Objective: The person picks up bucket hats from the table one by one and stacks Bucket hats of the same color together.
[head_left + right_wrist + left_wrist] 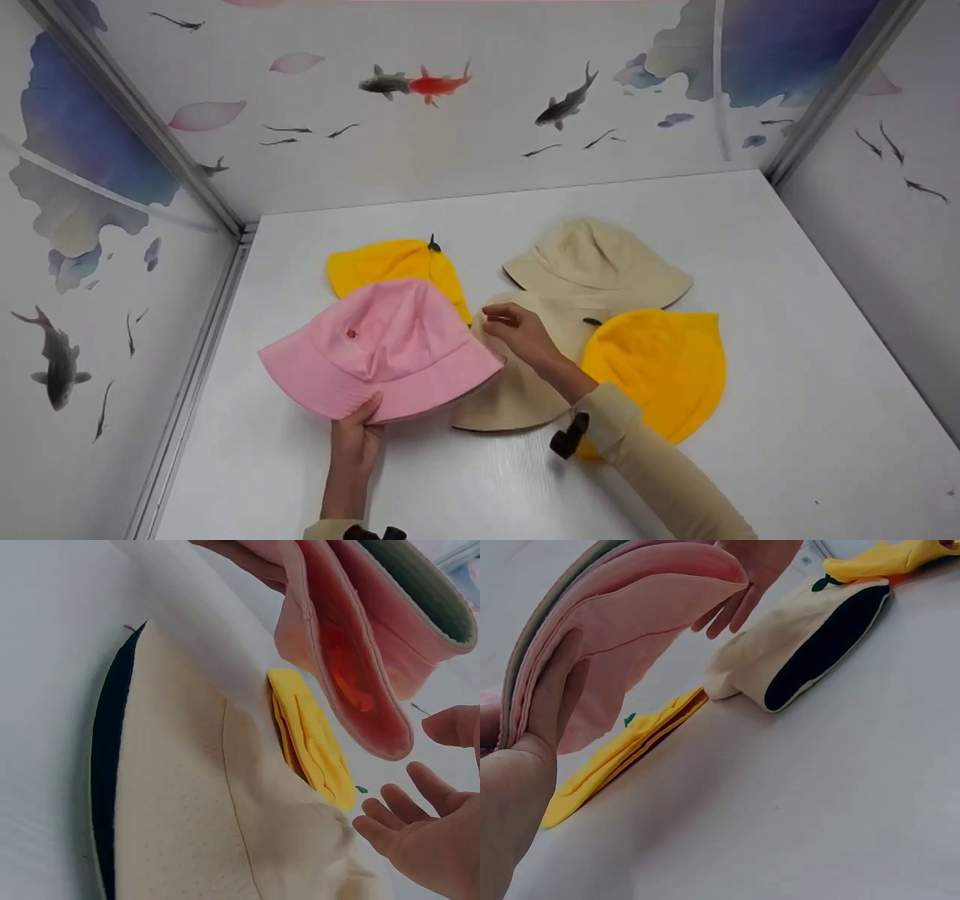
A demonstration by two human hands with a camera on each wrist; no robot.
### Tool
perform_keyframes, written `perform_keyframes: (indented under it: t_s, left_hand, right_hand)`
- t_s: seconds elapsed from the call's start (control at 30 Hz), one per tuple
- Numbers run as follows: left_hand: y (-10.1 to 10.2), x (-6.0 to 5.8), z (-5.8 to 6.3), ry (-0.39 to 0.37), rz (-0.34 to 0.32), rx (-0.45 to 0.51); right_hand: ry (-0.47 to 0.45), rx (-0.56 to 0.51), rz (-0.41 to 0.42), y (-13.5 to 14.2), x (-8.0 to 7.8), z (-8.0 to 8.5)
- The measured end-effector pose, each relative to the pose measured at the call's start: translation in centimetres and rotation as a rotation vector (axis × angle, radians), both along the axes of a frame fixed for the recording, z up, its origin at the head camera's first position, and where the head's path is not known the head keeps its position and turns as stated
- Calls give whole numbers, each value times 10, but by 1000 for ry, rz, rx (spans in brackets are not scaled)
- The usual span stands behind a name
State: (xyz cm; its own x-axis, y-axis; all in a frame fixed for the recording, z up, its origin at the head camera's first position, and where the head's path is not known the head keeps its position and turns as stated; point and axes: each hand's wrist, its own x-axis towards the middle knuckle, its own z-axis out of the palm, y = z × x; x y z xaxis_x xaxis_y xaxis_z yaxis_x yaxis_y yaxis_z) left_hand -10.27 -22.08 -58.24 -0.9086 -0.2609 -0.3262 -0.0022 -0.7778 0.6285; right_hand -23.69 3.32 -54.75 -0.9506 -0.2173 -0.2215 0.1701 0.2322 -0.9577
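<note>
My left hand (pixel 355 435) grips the brim of a pink bucket hat (pixel 397 337), thumb on top, and holds it up over the table. A small red mark sits on its crown. In the left wrist view, several layers of brim, pink and one grey-green (pixel 526 637), are pinched together. My right hand (pixel 525 339) hovers at the hat's right edge with loosely bent fingers, holding nothing; the right wrist view shows its fingers (pixel 397 814) spread just off the pink brim (pixel 352 690). Beneath it lies a beige hat (pixel 517 394) with a dark lining.
A yellow hat (pixel 390 262) with a green stem lies behind the pink one. Another beige hat (pixel 600 259) is at the back right, and a second yellow hat (pixel 660 375) lies by my right forearm. Printed wall panels (pixel 480 142) enclose the white table (pixel 810 420).
</note>
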Motion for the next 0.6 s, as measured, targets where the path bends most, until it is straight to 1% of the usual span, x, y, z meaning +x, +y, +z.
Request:
perform_keyframes:
  t_s: [0.13,0.27,0.43,0.53,0.6]
  left_hand:
    - [-7,0,1,-23,3,7]
    - [-15,-2,-1,-30,4,29]
    - [-27,-3,-6,-40,37,20]
    - [-34,-3,-9,-44,63,60]
    - [-38,-3,-11,-51,75,86]
  right_hand:
    - [-29,17,22,-14,-12,-1]
    - [-12,62,33,-27,-21,-2]
    - [11,119,75,-38,-28,-7]
    - [-13,129,90,-42,-32,-10]
    - [-50,135,97,-45,-35,-11]
